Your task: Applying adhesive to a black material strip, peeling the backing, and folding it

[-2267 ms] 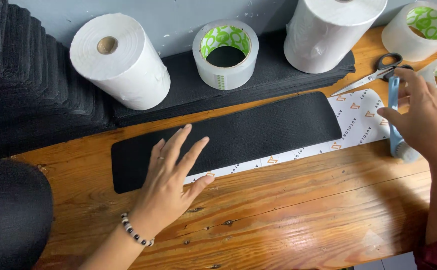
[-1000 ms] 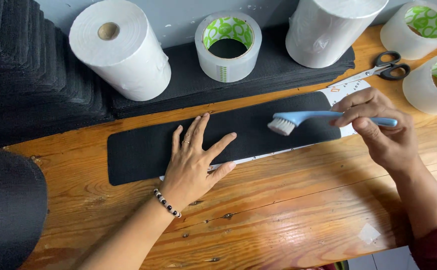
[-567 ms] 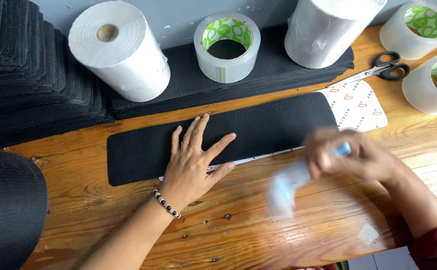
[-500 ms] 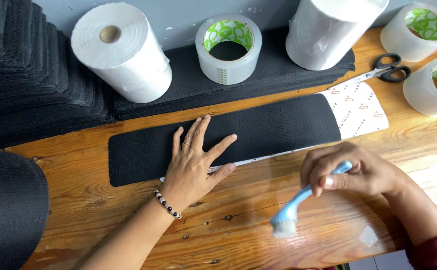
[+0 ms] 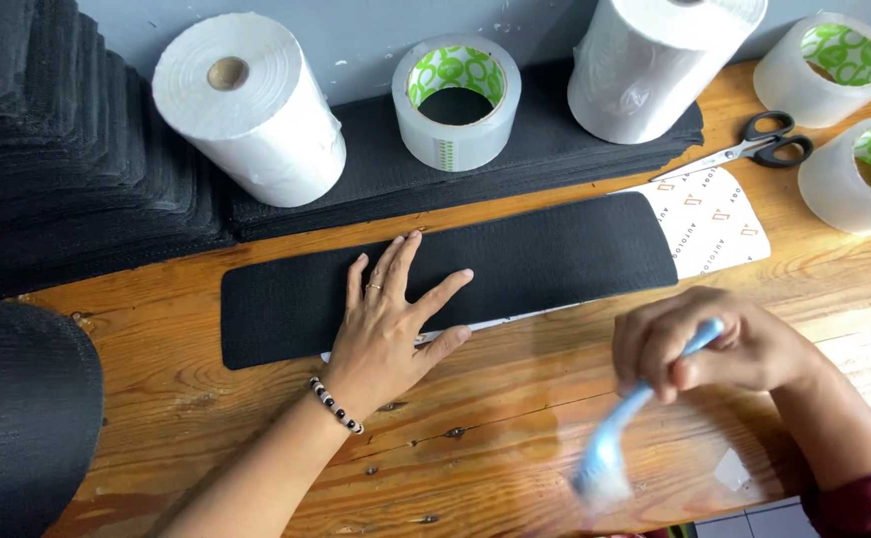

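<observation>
Small craft or packing workshop. Evidence: worn wooden workbench (image 5: pixel 206 399); stacks of cut black strips (image 5: pixel 57 149) at upper left; clear tape rolls (image 5: pixel 455 100) and white film rolls (image 5: pixel 246 110) along the wall; scissors (image 5: pixel 764 149) at upper right.

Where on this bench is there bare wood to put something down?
Bare wood lies in front of the black strip, between the left hand and right hand holding the brush. The back edge is crowded: paper rolls, tape rolls, scissors.
</observation>
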